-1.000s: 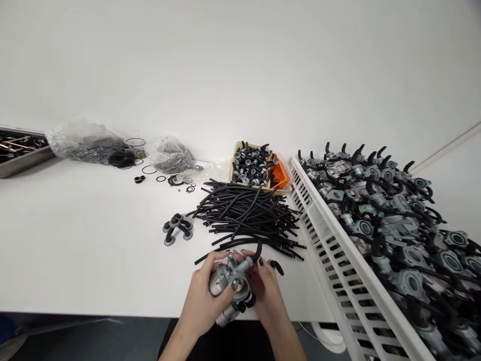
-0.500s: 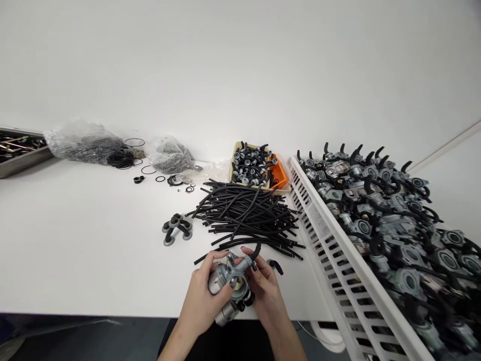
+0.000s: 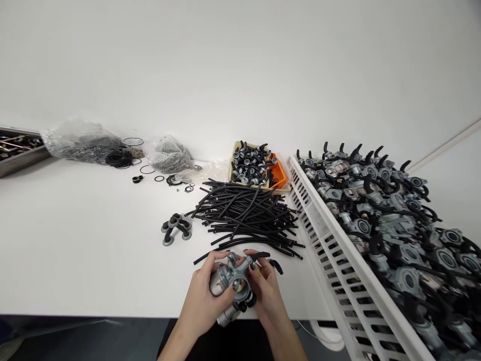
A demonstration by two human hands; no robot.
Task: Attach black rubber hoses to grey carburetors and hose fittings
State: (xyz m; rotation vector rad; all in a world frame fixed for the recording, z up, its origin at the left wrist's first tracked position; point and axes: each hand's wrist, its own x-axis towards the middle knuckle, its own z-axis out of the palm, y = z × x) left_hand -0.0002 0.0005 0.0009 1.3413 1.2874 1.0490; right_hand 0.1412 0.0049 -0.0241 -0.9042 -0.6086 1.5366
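Above the table's front edge, a silver-grey carburetor [image 3: 230, 279] is held between my two hands. My left hand [image 3: 205, 293] is wrapped round its left side, thumb across the round opening. My right hand [image 3: 267, 291] closes on the right side, fingers at the cap that bears a short black rubber boot [image 3: 260, 255]. That boot points to the right. Part of the carburetor is hidden by my fingers. Another black boot piece [image 3: 276, 265] lies on the table just beyond my right hand. Black rubber hoses [image 3: 244, 215] are heaped right ahead of my hands.
A white slotted crate [image 3: 330, 235] piled with carburetors stands right. Behind the hoses are a cream bin [image 3: 235, 150] of capped boots and an orange bin [image 3: 283, 173]. Several capped boots [image 3: 176, 228] lie left. Plastic bags [image 3: 167, 153], black rings [image 3: 159, 178] and a metal tray [image 3: 26, 160] sit farther back.
The black boot on the carburetor has swung from pointing up to lying nearly level toward the right. My right fingers shifted slightly with it; my left hand keeps its hold.
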